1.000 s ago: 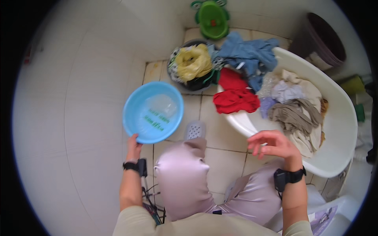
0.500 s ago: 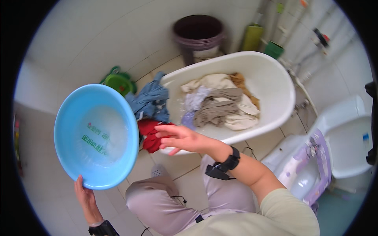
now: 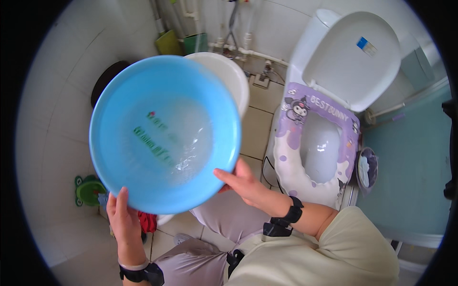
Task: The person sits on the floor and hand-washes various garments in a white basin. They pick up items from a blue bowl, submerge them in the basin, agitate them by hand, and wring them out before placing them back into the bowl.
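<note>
A round light-blue plastic basin (image 3: pixel 114 157) with green printing inside is held up in front of me, with a shallow layer of cloudy water at its bottom. My left hand (image 3: pixel 125 221) grips the near-left rim, thumb on top. At the near-right rim, my right hand (image 3: pixel 244 185) is closed on it too, thumb over the edge and fingers underneath. Behind the basin shows the end of a white tub (image 3: pixel 237 78); its contents are hidden. Red cloth (image 3: pixel 148 222) peeks out below the basin's near-left edge.
To the right stands a toilet with its lid up (image 3: pixel 355 52) and a purple-and-white seat cover (image 3: pixel 286 155). Beside it is a small bin (image 3: pixel 369 167). A green frog-shaped potty (image 3: pixel 88 193) and a dark bucket (image 3: pixel 106 82) are at left. Pipes (image 3: pixel 248 50) run along the wall.
My view has turned right toward the toilet. The basin has come along from the left, and my right hand, previously free and spread, now grips its rim.
</note>
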`<state>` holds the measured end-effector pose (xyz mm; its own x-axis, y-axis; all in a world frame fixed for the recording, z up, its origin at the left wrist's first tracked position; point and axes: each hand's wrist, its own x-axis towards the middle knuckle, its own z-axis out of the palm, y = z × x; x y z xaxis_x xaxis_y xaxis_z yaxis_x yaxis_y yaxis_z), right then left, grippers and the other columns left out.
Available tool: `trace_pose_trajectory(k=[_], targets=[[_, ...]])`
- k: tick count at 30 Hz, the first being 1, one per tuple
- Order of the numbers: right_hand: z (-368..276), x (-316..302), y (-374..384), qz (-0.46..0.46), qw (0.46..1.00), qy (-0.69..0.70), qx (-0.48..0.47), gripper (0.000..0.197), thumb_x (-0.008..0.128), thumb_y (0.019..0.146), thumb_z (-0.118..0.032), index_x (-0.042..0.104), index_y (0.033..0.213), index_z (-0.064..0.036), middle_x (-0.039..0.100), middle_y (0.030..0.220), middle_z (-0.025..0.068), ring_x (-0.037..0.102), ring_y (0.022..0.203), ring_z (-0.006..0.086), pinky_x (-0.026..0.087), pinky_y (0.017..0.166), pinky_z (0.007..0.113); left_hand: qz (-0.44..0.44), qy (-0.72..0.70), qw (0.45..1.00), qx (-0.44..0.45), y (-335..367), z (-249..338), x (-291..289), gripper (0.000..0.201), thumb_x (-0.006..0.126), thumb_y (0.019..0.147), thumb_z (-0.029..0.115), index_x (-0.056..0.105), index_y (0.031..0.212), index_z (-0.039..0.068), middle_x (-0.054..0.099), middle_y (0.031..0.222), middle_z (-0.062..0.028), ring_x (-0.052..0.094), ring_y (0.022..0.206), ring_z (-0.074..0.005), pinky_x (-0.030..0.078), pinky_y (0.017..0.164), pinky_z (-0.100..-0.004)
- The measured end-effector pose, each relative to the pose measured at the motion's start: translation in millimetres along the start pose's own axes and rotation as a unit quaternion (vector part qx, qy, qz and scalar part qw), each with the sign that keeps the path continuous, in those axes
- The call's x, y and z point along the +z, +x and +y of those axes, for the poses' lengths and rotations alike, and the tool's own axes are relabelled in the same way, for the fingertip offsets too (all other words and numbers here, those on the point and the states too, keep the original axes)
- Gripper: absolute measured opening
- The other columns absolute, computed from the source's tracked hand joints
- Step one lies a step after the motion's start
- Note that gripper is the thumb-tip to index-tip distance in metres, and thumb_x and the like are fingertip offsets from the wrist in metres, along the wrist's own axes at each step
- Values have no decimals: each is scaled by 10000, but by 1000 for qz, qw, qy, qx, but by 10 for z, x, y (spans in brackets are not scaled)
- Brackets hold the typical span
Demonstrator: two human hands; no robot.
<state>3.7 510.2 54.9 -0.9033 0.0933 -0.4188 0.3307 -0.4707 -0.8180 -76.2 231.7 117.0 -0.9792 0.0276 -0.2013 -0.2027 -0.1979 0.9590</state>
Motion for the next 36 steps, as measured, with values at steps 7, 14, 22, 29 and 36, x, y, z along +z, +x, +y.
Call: trace_pose_trajectory(k=[7, 14, 22, 29, 36], targets=[[-183, -645, -567, 208, 964, 143, -85, 296, 582, 904, -145, 457, 1157, -55, 609, 978, 80, 624, 755, 171, 501, 532, 292, -245, 126, 961, 19, 141, 97, 1264, 163, 568, 962, 142, 602, 1037, 1, 560, 1210, -84, 563, 990, -103, 454, 815, -249], [-215, -1299, -794, 254, 890, 375, -61, 78, 520, 876, -81, 523, 815, -32, 523, 725, 28, 465, 554, 132, 355, 489, 267, -315, 116, 941, 40, -53, 163, 1783, 323, 467, 990, 208, 488, 1260, 32, 412, 1419, -162, 455, 1305, -317, 386, 1038, -425], [14, -1550, -795, 163, 803, 553, -154, 201, 471, 962, -173, 561, 1002, 2, 625, 1039, 249, 454, 439, 58, 268, 381, 171, -251, 158, 955, -35, 229, -236, 941, 310, 456, 1001, 212, 493, 1255, 39, 474, 1371, -129, 464, 1295, -303, 385, 1038, -442], [-79, -1408, -668, 39, 728, 656, -193, 212, 474, 951, -207, 572, 992, -23, 651, 999, 187, 403, 373, 70, 207, 363, 184, -168, 163, 971, -52, 267, -343, 270, 313, 464, 1011, 247, 495, 1254, 51, 482, 1364, -113, 470, 1290, -290, 381, 1041, -436], [-215, -1216, -676, 80, 839, 481, -242, 72, 522, 916, -157, 540, 846, -151, 515, 707, -32, 491, 577, 103, 343, 460, 227, -138, 115, 982, -54, 247, -380, -8, 324, 451, 1012, 234, 479, 1265, 34, 456, 1384, -140, 463, 1294, -299, 358, 1062, -447]])
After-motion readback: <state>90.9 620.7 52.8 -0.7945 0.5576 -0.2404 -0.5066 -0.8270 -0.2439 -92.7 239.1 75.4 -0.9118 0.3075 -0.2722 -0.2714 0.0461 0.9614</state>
